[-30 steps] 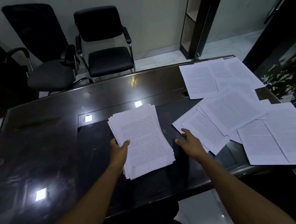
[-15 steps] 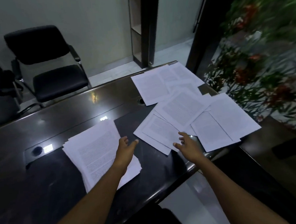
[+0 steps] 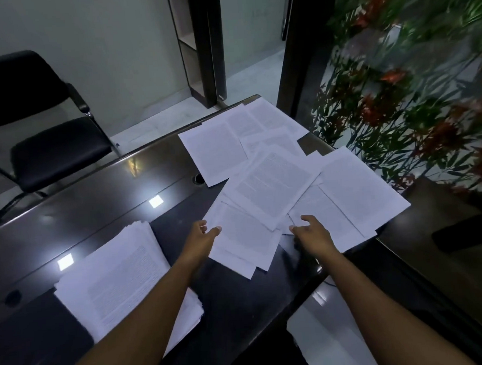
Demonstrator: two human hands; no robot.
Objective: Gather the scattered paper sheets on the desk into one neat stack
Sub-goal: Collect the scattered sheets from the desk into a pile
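Observation:
A thick stack of printed white sheets (image 3: 122, 283) lies at the lower left of the dark glossy desk (image 3: 68, 213). Several loose printed sheets (image 3: 273, 180) overlap each other across the desk's right end. My left hand (image 3: 201, 240) touches the left edge of the nearest loose sheet (image 3: 242, 238), thumb on top of the paper, fingers relaxed. My right hand (image 3: 312, 233) hovers spread over the sheets near the desk's front edge, fingers loosely bent, holding nothing that I can see.
A black armchair (image 3: 41, 120) stands behind the desk at the left. A glass wall with red-flowered plants (image 3: 414, 95) runs along the right. A dark door frame (image 3: 207, 44) is behind the desk. A round cable hole (image 3: 198, 179) sits beside the far sheets.
My view swung right. My left hand left the stack and moved right to the nearest loose sheet. My right hand moved further onto the scattered sheets.

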